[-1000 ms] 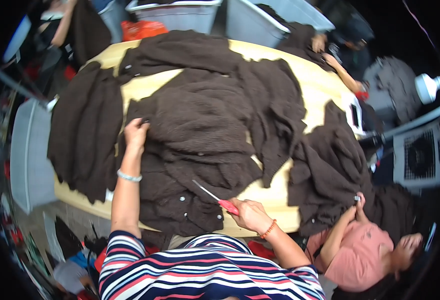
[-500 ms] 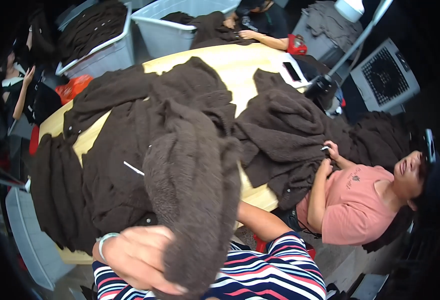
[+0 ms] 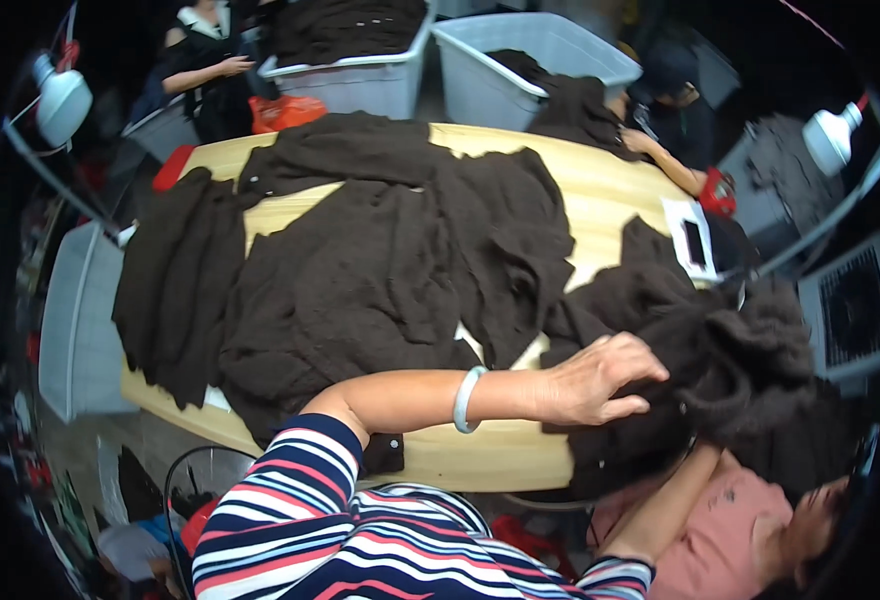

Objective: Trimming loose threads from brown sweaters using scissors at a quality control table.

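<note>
1. Both your arms, the left forearm and the right forearm, reached toward the right end of the tabletop.
2. Your left hand was partly open, fingers bent and thumb spread away from them, in front of dark cloth near the near right corner; whether it touched that cloth could not be told.
3. Your right hand was hidden by a bunched dark brown garment at the right edge, so its grip could not be told.
4. Beside that garment, a dark brown pile lay along the right edge.
5. You had a narrow, pleated-looking garment along the left edge, a wide garment across the middle, and a long garment by the far edge.
6. Toward the far right corner lay a white tray bearing a dark flat object.
7. To your right, a person in a pink shirt was near the near right corner.
</note>
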Action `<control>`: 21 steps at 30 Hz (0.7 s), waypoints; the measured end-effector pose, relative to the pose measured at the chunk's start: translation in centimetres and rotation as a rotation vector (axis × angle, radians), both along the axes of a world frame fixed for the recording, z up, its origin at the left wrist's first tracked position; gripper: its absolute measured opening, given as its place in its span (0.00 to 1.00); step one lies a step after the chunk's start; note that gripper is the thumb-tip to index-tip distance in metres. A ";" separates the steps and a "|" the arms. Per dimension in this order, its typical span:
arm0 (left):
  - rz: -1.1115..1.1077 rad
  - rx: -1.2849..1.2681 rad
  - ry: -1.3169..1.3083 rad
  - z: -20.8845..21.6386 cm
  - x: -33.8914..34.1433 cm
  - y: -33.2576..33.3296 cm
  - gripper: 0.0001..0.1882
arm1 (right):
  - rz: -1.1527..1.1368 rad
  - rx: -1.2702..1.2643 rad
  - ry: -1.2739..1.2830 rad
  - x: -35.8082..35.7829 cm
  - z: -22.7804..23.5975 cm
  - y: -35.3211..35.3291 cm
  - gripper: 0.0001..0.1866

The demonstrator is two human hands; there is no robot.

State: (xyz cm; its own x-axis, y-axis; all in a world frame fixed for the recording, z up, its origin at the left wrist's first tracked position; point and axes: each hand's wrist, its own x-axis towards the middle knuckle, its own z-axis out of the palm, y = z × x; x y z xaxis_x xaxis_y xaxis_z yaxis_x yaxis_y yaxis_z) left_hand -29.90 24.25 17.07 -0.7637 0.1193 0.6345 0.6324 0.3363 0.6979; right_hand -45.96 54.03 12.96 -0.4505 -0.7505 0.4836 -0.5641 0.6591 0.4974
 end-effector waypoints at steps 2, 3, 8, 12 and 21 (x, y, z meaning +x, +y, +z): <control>0.078 -0.085 -0.127 -5.0 0.3 -2.2 0.24 | -0.494 0.039 -0.505 -0.3 -4.4 -1.9 0.18; 0.100 -0.151 -0.161 -6.6 0.8 -3.2 0.25 | -0.413 -0.224 -0.714 -0.9 -9.3 1.7 0.16; 0.587 -0.444 -0.403 -13.5 7.5 -18.9 0.26 | -0.313 -0.691 -1.739 9.3 -5.0 -11.8 0.23; 1.018 -0.547 -0.505 -15.0 13.4 -32.2 0.27 | -0.142 -0.507 -1.716 9.8 -7.0 -15.8 0.22; 1.844 -0.093 -0.579 -24.3 23.0 -59.4 0.45 | -0.213 -0.401 -1.687 11.9 -10.3 -23.6 0.22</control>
State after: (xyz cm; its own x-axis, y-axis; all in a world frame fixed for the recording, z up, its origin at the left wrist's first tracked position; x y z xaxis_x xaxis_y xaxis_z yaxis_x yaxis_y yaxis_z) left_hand -6.86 -35.17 -7.18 -0.0513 -0.9399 0.3375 -0.7547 0.2578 0.6033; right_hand -34.05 30.44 2.67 -0.6785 -0.5779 -0.4535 -0.1415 0.7086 -0.6912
